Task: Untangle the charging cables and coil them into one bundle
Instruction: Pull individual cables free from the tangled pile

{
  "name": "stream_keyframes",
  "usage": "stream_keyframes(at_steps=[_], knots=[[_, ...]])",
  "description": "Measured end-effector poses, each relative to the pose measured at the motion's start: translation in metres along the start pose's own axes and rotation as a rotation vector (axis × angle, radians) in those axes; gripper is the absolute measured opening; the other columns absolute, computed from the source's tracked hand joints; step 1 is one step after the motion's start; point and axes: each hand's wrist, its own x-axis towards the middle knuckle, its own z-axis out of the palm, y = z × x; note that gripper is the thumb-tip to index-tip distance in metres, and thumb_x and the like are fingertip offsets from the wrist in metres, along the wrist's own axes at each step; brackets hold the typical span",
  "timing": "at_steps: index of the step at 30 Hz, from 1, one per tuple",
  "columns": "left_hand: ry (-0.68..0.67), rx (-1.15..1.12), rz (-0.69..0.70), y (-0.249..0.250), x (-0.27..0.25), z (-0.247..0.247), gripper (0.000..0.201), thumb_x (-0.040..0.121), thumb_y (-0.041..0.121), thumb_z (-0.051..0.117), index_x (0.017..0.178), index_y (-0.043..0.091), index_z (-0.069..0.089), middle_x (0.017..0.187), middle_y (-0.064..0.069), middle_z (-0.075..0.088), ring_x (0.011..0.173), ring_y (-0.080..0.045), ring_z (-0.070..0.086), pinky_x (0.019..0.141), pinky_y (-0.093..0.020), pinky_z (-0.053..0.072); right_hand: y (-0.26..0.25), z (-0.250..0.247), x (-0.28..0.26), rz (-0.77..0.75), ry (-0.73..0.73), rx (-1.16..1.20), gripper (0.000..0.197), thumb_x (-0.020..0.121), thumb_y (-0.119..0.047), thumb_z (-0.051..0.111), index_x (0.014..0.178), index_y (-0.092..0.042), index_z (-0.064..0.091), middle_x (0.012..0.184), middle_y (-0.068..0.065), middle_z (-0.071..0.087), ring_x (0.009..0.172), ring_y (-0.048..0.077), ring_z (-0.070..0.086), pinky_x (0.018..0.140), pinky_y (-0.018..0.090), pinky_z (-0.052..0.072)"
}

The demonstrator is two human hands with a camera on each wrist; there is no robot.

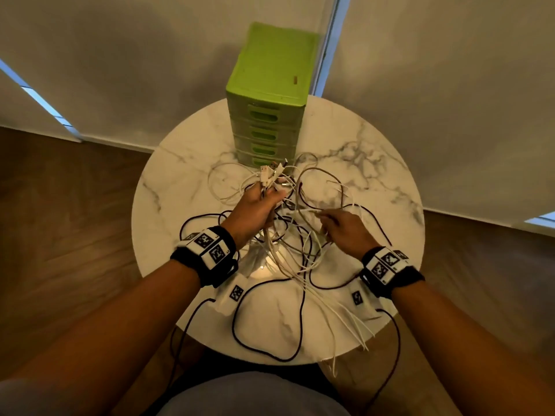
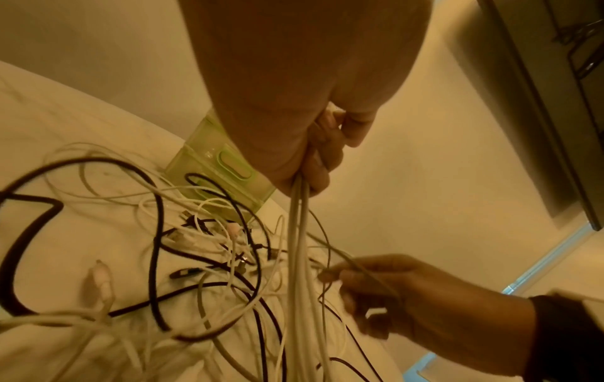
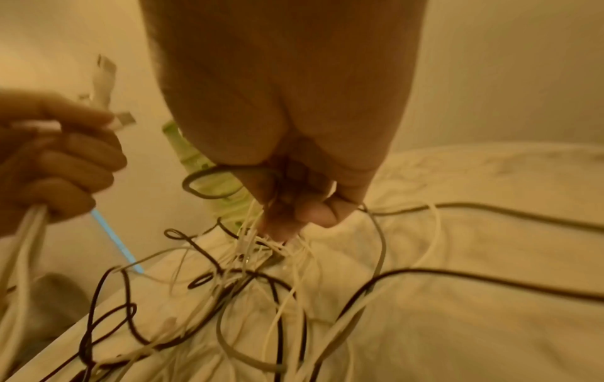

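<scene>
A tangle of white, grey and black charging cables (image 1: 294, 244) lies across the round marble table (image 1: 180, 181). My left hand (image 1: 267, 193) is raised over it and grips a bunch of white cables (image 2: 299, 232); their USB plugs (image 1: 271, 172) stick out above the fist and the strands hang down into the tangle. My right hand (image 1: 324, 219) is just to the right and pinches a thin grey cable (image 2: 359, 268) between thumb and fingers. In the right wrist view that grey cable (image 3: 380, 248) loops around my fingers (image 3: 314, 214). A long black cable (image 1: 267, 352) loops toward the table's near edge.
A green plastic drawer unit (image 1: 270, 94) stands at the far side of the table, right behind the tangle. Some white strands (image 1: 357, 334) and black cable hang over the near edge. Wooden floor surrounds the table, with a pale wall behind it.
</scene>
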Motion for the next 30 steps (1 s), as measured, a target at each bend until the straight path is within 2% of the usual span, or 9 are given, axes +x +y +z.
stream_keyframes(at_steps=[5, 8, 10, 13, 15, 17, 20, 24, 30], knots=[[-0.041, -0.017, 0.041, 0.001, 0.005, 0.010, 0.022, 0.102, 0.018, 0.056, 0.082, 0.024, 0.049, 0.058, 0.010, 0.034, 0.048, -0.006, 0.034, 0.047, -0.021, 0.033, -0.029, -0.032, -0.020, 0.043, 0.189, 0.293, 0.020, 0.100, -0.017, 0.053, 0.099, -0.011, 0.072, 0.052, -0.005, 0.055, 0.048, 0.015, 0.052, 0.054, 0.032, 0.045], [-0.067, -0.024, 0.047, 0.005, 0.006, 0.015, 0.018, 0.101, 0.020, 0.058, 0.087, 0.022, 0.046, 0.061, 0.009, 0.032, 0.048, -0.005, 0.033, 0.047, -0.019, 0.032, -0.035, -0.043, -0.039, 0.255, -0.095, -0.053, 0.025, 0.095, -0.022, 0.054, 0.087, -0.011, 0.075, 0.055, 0.002, 0.065, 0.051, 0.020, 0.061, 0.059, 0.030, 0.047], [-0.093, -0.031, 0.056, 0.007, 0.008, 0.019, 0.017, 0.100, 0.021, 0.059, 0.090, 0.021, 0.045, 0.060, 0.010, 0.032, 0.048, -0.005, 0.032, 0.047, -0.019, 0.032, -0.022, -0.043, -0.049, 0.395, -0.292, -0.291, 0.015, 0.097, -0.016, 0.056, 0.091, -0.009, 0.068, 0.081, 0.015, 0.071, 0.074, 0.028, 0.069, 0.064, 0.029, 0.047], [-0.119, -0.037, 0.051, 0.008, 0.008, 0.026, 0.016, 0.099, 0.022, 0.060, 0.093, 0.020, 0.045, 0.060, 0.009, 0.031, 0.048, -0.005, 0.032, 0.048, -0.020, 0.031, 0.004, -0.046, -0.061, 0.636, -0.053, -0.050, 0.027, 0.101, -0.019, 0.045, 0.078, -0.009, 0.054, 0.075, 0.015, 0.065, 0.062, 0.027, 0.063, 0.060, 0.030, 0.052], [-0.142, -0.059, 0.029, 0.008, 0.008, 0.031, 0.024, 0.098, 0.020, 0.061, 0.085, 0.024, 0.042, 0.061, 0.009, 0.032, 0.048, -0.005, 0.032, 0.047, -0.019, 0.031, 0.012, -0.052, -0.068, 0.699, 0.194, 0.126, 0.025, 0.101, -0.022, 0.039, 0.092, -0.004, 0.053, 0.069, 0.015, 0.069, 0.055, 0.025, 0.064, 0.054, 0.030, 0.051], [-0.169, -0.067, 0.003, 0.008, 0.006, 0.037, 0.023, 0.099, 0.021, 0.059, 0.084, 0.025, 0.042, 0.060, 0.011, 0.035, 0.048, -0.004, 0.034, 0.047, -0.019, 0.032, 0.011, -0.055, -0.073, 0.606, 0.410, 0.251, 0.022, 0.102, -0.021, 0.037, 0.107, -0.002, 0.046, 0.073, 0.015, 0.074, 0.056, 0.024, 0.067, 0.056, 0.032, 0.053], [-0.221, -0.201, -0.082, 0.009, 0.003, 0.044, 0.019, 0.104, 0.024, 0.046, 0.086, 0.023, 0.041, 0.060, 0.011, 0.034, 0.051, -0.006, 0.028, 0.051, -0.022, 0.021, -0.013, -0.058, -0.081, 0.334, 0.602, 0.448, 0.012, 0.106, -0.019, 0.037, 0.110, -0.010, 0.044, 0.079, 0.009, 0.075, 0.068, 0.025, 0.071, 0.070, 0.041, 0.056], [-0.271, -0.360, -0.149, 0.010, 0.001, 0.052, 0.033, 0.108, 0.035, 0.036, 0.077, 0.021, 0.039, 0.055, 0.010, 0.033, 0.046, -0.006, 0.025, 0.049, -0.024, 0.019, -0.069, -0.052, -0.098, 0.036, 0.474, 0.707, 0.007, 0.107, -0.014, 0.039, 0.113, -0.012, 0.043, 0.081, 0.013, 0.066, 0.063, 0.028, 0.063, 0.061, 0.034, 0.055], [-0.282, -0.381, -0.100, 0.015, -0.010, 0.058, 0.038, 0.107, 0.045, 0.034, 0.079, 0.020, 0.042, 0.057, 0.008, 0.034, 0.047, -0.008, 0.027, 0.048, -0.023, 0.025, -0.098, -0.011, -0.101, -0.165, 0.393, 0.422, 0.009, 0.107, -0.018, 0.045, 0.116, -0.019, 0.048, 0.074, 0.003, 0.065, 0.050, 0.010, 0.049, 0.050, 0.026, 0.040]])
